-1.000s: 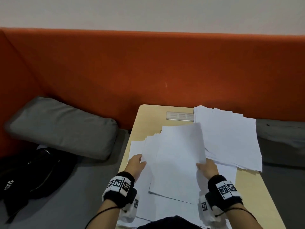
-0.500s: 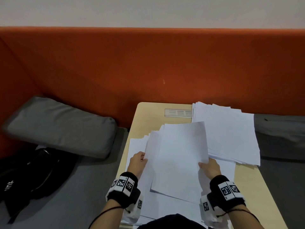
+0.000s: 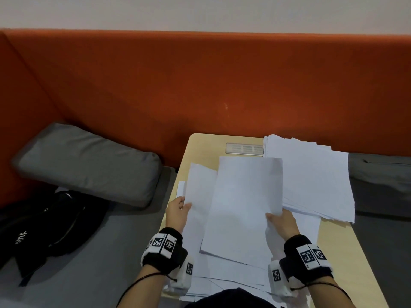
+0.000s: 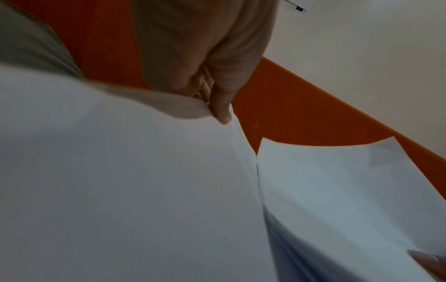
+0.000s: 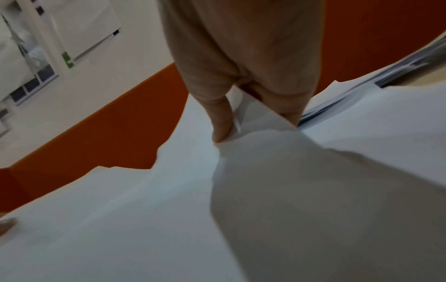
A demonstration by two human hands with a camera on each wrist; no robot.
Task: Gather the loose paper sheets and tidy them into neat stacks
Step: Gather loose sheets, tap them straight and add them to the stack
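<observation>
A bundle of white paper sheets (image 3: 242,203) is lifted off the small wooden table (image 3: 206,147), tilted up toward me. My left hand (image 3: 178,210) pinches its left edge, thumb on top; in the left wrist view my left hand (image 4: 217,106) has its thumb pressed on the sheets (image 4: 120,181). My right hand (image 3: 281,221) grips the right edge; in the right wrist view my right hand (image 5: 241,122) holds the sheets (image 5: 169,209) between thumb and fingers. More loose sheets (image 3: 224,276) lie under the bundle. A fanned pile of sheets (image 3: 315,178) lies at the table's back right.
An orange padded backrest (image 3: 200,85) runs behind the table. A grey cushion (image 3: 89,161) and a black bag (image 3: 51,230) lie on the grey seat to the left. A metal vent plate (image 3: 243,149) sits in the tabletop's far edge. Another grey cushion (image 3: 382,174) lies on the right.
Both hands have drawn the fanned sheets closer together and raised the bundle more upright. My left hand has shifted from lying on the paper to pinching its left edge.
</observation>
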